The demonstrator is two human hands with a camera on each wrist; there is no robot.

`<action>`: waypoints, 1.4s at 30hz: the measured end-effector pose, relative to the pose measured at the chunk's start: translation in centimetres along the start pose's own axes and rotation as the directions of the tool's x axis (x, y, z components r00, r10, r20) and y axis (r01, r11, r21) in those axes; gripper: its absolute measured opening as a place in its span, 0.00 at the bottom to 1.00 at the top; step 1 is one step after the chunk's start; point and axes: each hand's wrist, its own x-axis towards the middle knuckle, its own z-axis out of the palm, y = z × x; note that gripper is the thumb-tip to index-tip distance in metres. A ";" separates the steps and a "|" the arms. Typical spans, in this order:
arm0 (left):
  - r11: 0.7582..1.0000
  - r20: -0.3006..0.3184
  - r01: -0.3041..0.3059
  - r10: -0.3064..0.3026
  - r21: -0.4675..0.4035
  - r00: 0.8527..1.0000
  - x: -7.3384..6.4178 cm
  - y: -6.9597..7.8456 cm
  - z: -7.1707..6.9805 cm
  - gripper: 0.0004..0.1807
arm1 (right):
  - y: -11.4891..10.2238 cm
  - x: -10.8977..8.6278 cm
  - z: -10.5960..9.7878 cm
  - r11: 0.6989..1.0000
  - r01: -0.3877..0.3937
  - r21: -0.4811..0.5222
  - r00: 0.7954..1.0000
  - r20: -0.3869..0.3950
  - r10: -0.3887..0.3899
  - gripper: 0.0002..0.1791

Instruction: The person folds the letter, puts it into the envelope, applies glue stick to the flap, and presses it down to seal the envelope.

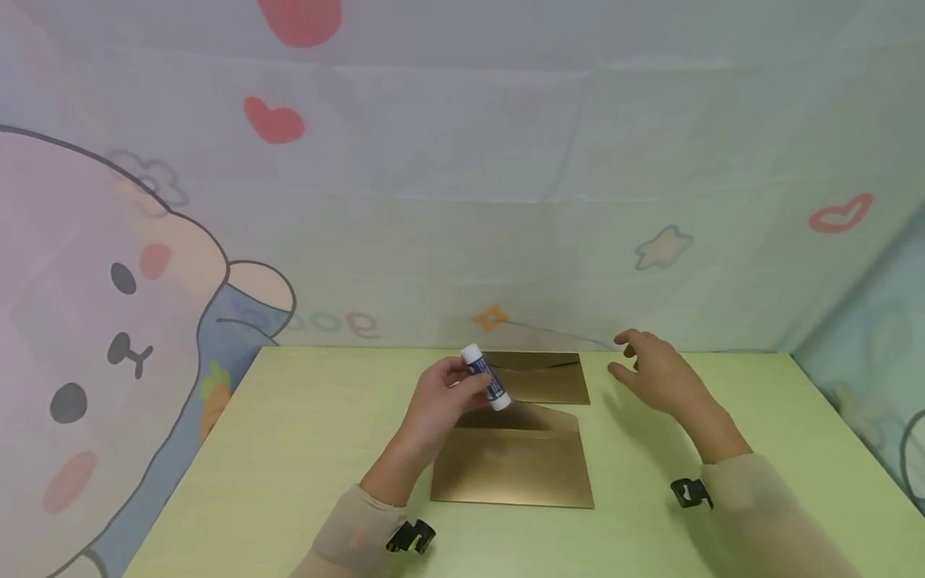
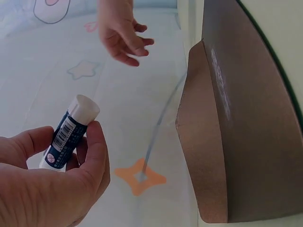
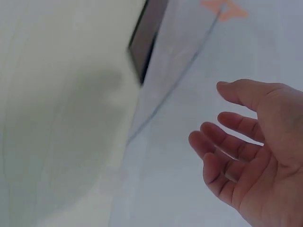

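My left hand [image 1: 442, 403] grips a capped glue stick [image 1: 486, 377] with a dark blue label and white ends, held above the table. In the left wrist view the thumb and fingers wrap the labelled barrel of the glue stick [image 2: 70, 132]. Below it lies a bronze envelope [image 1: 513, 470] with its flap raised toward the back. Whitish smears show on this envelope [image 2: 255, 123] near the fold. My right hand [image 1: 654, 373] hovers over the table to the right of the envelopes, fingers loosely bent, holding nothing; its palm [image 3: 265, 189] shows in the right wrist view.
A second bronze envelope [image 1: 542, 379] lies behind the first, its flap folded down. The pale yellow-green table [image 1: 289, 482] ends at a hanging cloth [image 1: 448, 160] printed with a bear, hearts and stars. A dark cable [image 1: 907, 457] hangs at the right edge.
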 end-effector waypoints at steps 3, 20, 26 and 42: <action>0.999 -0.024 -0.003 0.002 -0.036 1.000 0.1 -0.1 -0.1 0.22 | -2.8 -0.3 0.8 0.993 0.072 0.091 0.997 -0.039 -0.069 0.24; 0.984 -0.057 0.049 -0.060 -0.174 0.997 -0.2 -0.6 -0.9 0.18 | -12.2 -1.7 8.0 0.841 0.279 0.463 0.959 -0.187 -0.215 0.21; 0.979 -0.067 0.055 -0.069 -0.196 0.995 -0.2 -0.9 -0.7 0.18 | -13.0 -1.8 9.0 0.817 0.279 0.504 0.953 -0.252 -0.169 0.16; 0.982 -0.102 0.009 -0.029 -0.191 0.994 -0.9 -0.5 -0.2 0.17 | -13.3 -2.0 9.5 0.659 0.139 0.739 0.989 -0.140 -0.052 0.18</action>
